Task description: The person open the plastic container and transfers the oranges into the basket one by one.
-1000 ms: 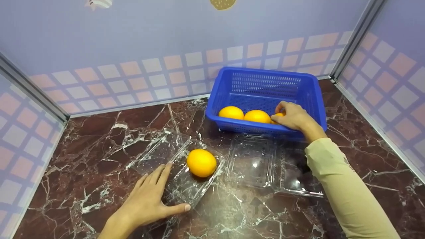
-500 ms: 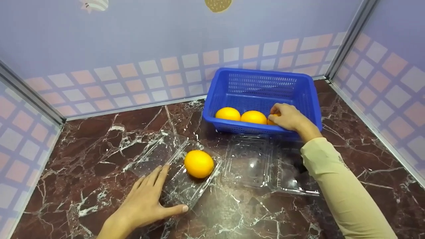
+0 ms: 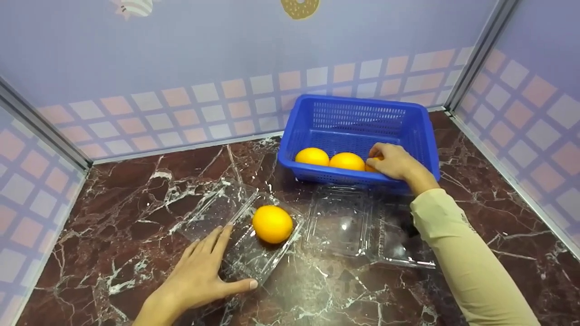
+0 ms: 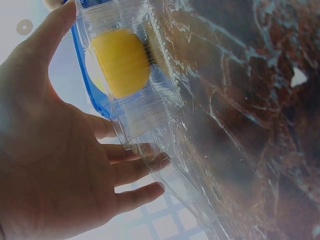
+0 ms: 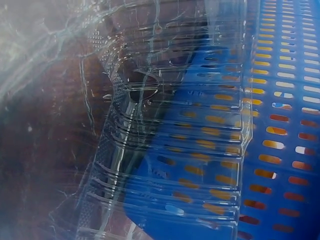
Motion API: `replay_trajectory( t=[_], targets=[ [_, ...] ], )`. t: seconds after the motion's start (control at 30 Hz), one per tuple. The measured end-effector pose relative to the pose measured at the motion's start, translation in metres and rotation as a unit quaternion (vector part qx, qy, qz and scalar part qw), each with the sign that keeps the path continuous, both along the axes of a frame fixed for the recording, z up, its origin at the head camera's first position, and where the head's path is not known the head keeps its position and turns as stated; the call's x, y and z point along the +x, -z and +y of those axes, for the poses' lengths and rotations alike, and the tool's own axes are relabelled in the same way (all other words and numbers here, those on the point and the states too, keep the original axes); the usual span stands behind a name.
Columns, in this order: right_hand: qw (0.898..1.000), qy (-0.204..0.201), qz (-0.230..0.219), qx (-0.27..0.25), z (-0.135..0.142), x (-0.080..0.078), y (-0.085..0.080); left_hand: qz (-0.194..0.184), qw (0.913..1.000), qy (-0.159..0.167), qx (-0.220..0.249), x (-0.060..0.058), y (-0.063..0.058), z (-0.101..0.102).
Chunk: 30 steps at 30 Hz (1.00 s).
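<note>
An orange (image 3: 272, 224) sits in one half of an opened clear plastic clamshell (image 3: 247, 262), left of centre in the head view. My left hand (image 3: 199, 274) has its fingers spread, with the fingertips and thumb along the clamshell's near side. In the left wrist view, fingers (image 4: 140, 196) lie straight against its clear edge. Inside the blue basket (image 3: 290, 164), my right hand (image 3: 395, 161) grips another orange (image 3: 372, 165), mostly covered by the fingers. Two more oranges, one at the left end (image 3: 312, 156) and one in the middle (image 3: 347, 161), lie beside it.
A second opened clamshell (image 3: 337, 222) lies on the dark marbled table (image 3: 131, 217), right in front of the basket and partly beneath my right forearm. Printed wall panels (image 3: 204, 54) close off the back and both sides. The basket's raised front wall stands between oranges and clamshells.
The view shifts slightly. Both hands, the oranges and the clamshells otherwise keep their places, with the right hand staying on the orange in the basket.
</note>
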State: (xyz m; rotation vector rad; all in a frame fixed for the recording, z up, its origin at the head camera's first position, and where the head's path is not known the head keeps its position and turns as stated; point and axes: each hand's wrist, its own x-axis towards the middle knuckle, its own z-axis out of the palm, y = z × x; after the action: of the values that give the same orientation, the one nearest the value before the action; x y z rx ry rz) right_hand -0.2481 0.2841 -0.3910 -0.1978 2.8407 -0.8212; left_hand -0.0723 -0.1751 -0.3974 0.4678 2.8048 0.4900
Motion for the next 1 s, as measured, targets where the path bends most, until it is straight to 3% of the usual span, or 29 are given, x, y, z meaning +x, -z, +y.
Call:
replay_trajectory(
  t=[0.73,1.0],
  targets=[
    [1.0,0.01,-0.011,-0.004,-0.001,0.0,0.002,-0.028,0.9996,-0.002,0.002,-0.004,-0.013,0.001],
    [1.0,0.014,0.004,-0.007,-0.001,0.001,0.002,-0.023,0.9997,0.001,0.002,-0.006,-0.014,0.002]
  ],
)
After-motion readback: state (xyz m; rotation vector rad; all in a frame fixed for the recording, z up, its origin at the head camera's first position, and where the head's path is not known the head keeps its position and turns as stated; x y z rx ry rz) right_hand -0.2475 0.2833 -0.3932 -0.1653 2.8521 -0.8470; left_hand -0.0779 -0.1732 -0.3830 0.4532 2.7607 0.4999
